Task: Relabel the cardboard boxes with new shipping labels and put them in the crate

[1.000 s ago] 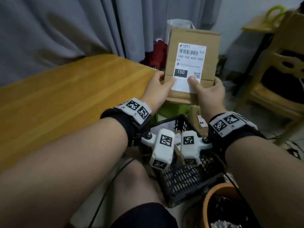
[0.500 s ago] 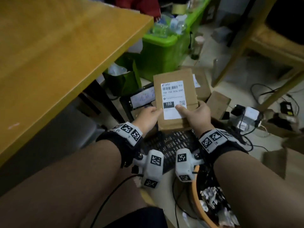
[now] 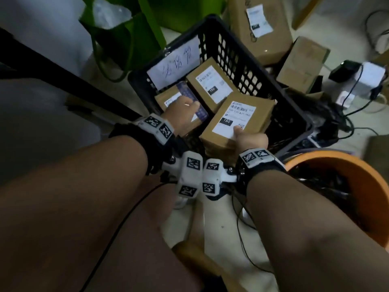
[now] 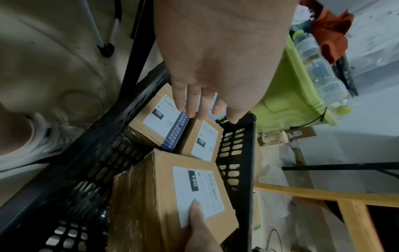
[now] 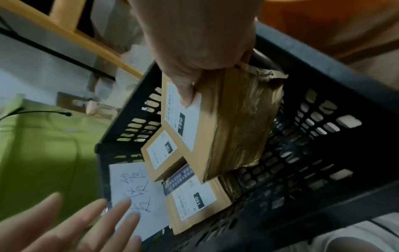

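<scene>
My right hand [image 3: 250,138] grips the near end of a cardboard box [image 3: 261,110], thumb pressed on its white "150" shipping label [image 3: 231,119]. The box is tilted and sits low inside the black lattice crate [image 3: 252,66]. In the right wrist view the fingers [image 5: 190,92] wrap its taped end [image 5: 237,119]. My left hand [image 3: 182,113] is off it, fingers straight [image 4: 200,105], hovering over a labelled box with blue tape [image 4: 159,119]. A second labelled box [image 3: 210,85] lies beside that one in the crate.
A white handwritten sheet [image 3: 174,64] leans on the crate's far wall. Outside lie more cardboard boxes [image 3: 263,26], a green bag [image 3: 126,34], an orange bin [image 3: 347,186] at the right, cables with adapters [image 3: 368,79] and a black table leg [image 3: 63,66].
Both hands held the box up by the table, then lowered it. Now the left hand has let go and the right hand alone holds it down inside the crate.
</scene>
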